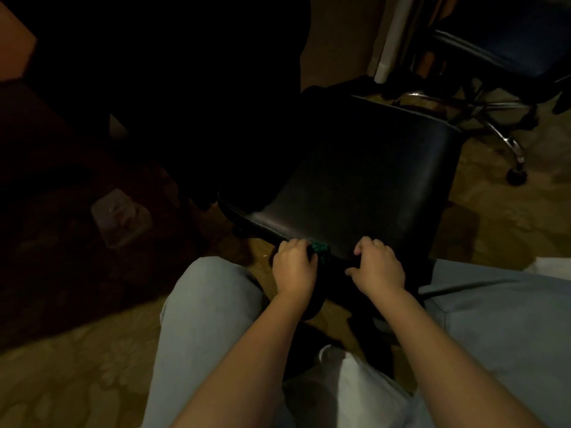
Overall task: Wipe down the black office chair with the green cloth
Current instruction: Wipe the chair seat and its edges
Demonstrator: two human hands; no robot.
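The head view is dim. The left hand [293, 267] sits at the near edge of the black office chair [355, 186], fingers curled round the green cloth [319, 249]. Only a small bunch of cloth shows, poking out on the thumb side and pressed against the seat's front rim. Just beside it, the right hand [378, 267] has bent fingers hooked over the same front edge and holds the seat, thumb pointing toward the cloth.

Ahead of both hands the seat pad stretches away, its far left part lost in darkness. Nearer than the hands, the person's knees in pale jeans [210, 304] flank the chair's front, and a white garment [349, 381] lies between the forearms.

Left of the left hand, well apart, a clear plastic container [122, 217] stands on a dark rug [46, 242]. Beyond the right hand and past the seat's far corner stands a second chair [509, 41] with a chrome base [506, 140] and a caster [516, 176], next to a white post [389, 41]. Patterned tan carpet [61, 366] covers the floor.
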